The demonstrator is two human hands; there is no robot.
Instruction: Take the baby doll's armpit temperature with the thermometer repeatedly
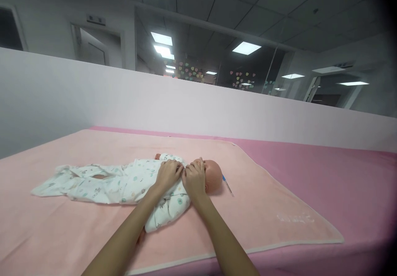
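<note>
A baby doll lies on its back, its bare head to the right. It wears a white printed romper whose legs stretch left. My left hand rests on the upper chest, fingers curled and closed on the romper near the collar. Beside it, almost touching, my right hand bends over the neck and chin with its fingers closed, covering part of the face. What its fingertips pinch is hidden. Just beyond the head lies a thin stick with a blue end, perhaps a thermometer.
A peach blanket with a pale border is spread under the doll, over a pink padded surface. A low white wall closes off the far side. Behind it is a window with heart stickers.
</note>
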